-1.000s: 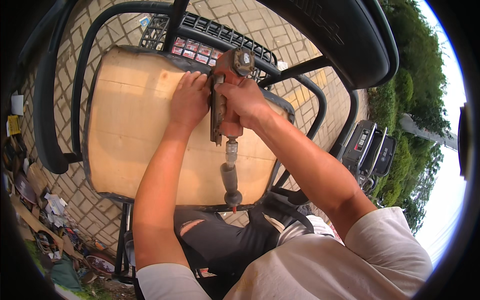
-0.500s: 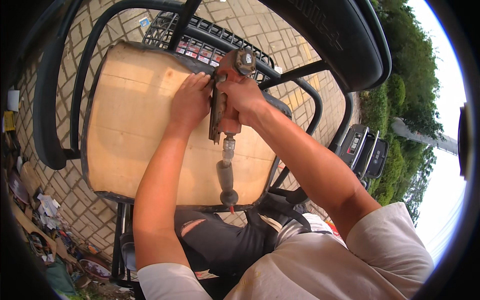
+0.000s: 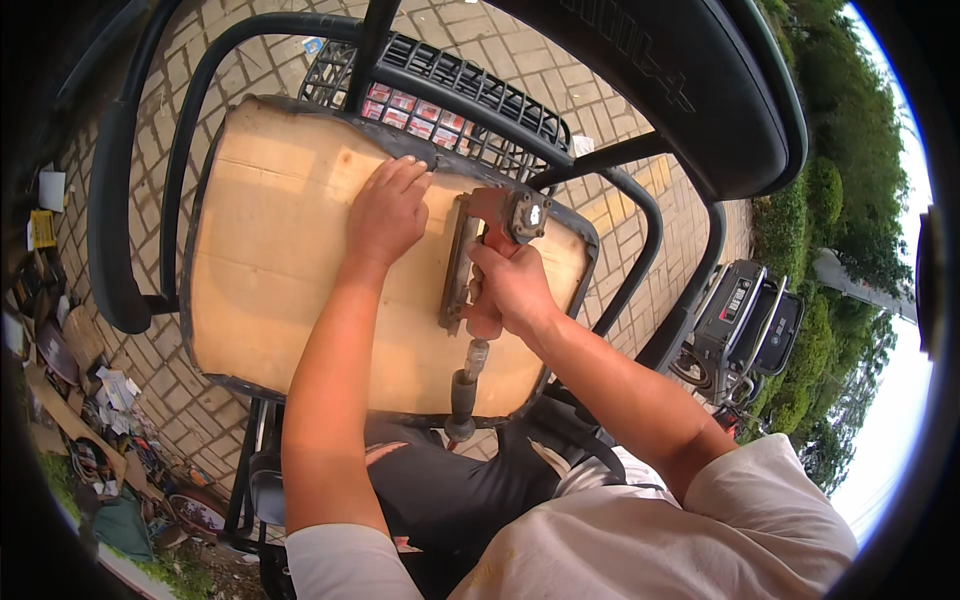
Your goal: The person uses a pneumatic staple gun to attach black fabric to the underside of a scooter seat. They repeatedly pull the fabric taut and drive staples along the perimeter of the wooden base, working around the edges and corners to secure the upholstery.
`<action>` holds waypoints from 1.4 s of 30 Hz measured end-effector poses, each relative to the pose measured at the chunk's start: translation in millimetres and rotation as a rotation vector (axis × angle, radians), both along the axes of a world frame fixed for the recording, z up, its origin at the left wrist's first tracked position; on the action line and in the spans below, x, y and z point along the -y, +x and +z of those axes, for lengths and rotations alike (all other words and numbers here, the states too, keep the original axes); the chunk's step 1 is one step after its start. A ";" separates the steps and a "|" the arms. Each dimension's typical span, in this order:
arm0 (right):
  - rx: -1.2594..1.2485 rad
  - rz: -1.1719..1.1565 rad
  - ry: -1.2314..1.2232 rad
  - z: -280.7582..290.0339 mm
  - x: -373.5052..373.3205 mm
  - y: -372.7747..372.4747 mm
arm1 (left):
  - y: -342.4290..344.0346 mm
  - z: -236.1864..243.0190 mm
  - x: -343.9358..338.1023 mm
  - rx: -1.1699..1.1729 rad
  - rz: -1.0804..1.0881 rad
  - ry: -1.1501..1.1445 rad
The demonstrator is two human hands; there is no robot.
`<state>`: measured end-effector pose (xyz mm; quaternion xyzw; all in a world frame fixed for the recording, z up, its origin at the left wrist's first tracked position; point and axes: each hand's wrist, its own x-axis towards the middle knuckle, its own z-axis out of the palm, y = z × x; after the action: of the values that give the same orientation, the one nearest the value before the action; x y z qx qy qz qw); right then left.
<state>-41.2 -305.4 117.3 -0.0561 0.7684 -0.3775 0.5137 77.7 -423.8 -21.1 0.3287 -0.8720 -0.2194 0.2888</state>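
A wooden seat panel (image 3: 270,250), edged with a dark cover (image 3: 590,250) folded over its rim, lies before me. My left hand (image 3: 388,212) rests on the panel near its far edge, fingers lying against the wood and holding nothing I can see. My right hand (image 3: 515,285) is wrapped round the handle of a worn red pneumatic staple gun (image 3: 490,205). The gun is over the right part of the panel, its head toward the far edge; whether its nose touches is not visible. An air hose fitting (image 3: 463,393) hangs from the handle's near end.
Black armrests (image 3: 120,220) and a padded backrest (image 3: 660,80) frame the panel. Behind it is a black wire basket (image 3: 450,95) holding red and white packs. Scraps and cardboard (image 3: 75,410) litter the paving at left. A parked vehicle (image 3: 740,320) stands at right.
The staple gun in my right hand has drawn back from the far edge, toward me and to the right, away from my left hand. My left hand stays near the far edge.
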 end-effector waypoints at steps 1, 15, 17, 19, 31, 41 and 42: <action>0.042 0.011 0.002 -1.0 -6.7 -1.6 | 1.5 1.8 -0.9 0.027 0.001 -0.002; 0.131 0.036 -0.066 37.4 16.7 -54.2 | -28.6 26.1 -2.1 0.259 0.108 -0.136; 0.108 0.077 -0.052 28.2 32.6 -61.1 | -34.5 17.0 -1.8 0.275 0.122 -0.165; 0.116 0.103 -0.040 28.4 43.9 -60.3 | -35.5 11.2 -0.7 0.262 0.118 -0.173; 0.064 0.059 0.103 25.3 59.4 -14.1 | -30.0 11.4 3.6 0.158 0.094 -0.135; 0.027 0.009 0.112 21.2 62.3 -0.1 | -31.5 9.3 4.3 0.138 0.100 -0.160; 0.008 0.015 0.108 19.3 61.7 -0.4 | -31.5 8.9 3.9 0.145 0.099 -0.156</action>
<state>-41.6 -367.1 136.6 -0.0325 0.7850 -0.3320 0.5220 46.1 -427.7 -12.1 0.3629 -0.8877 -0.1120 0.2603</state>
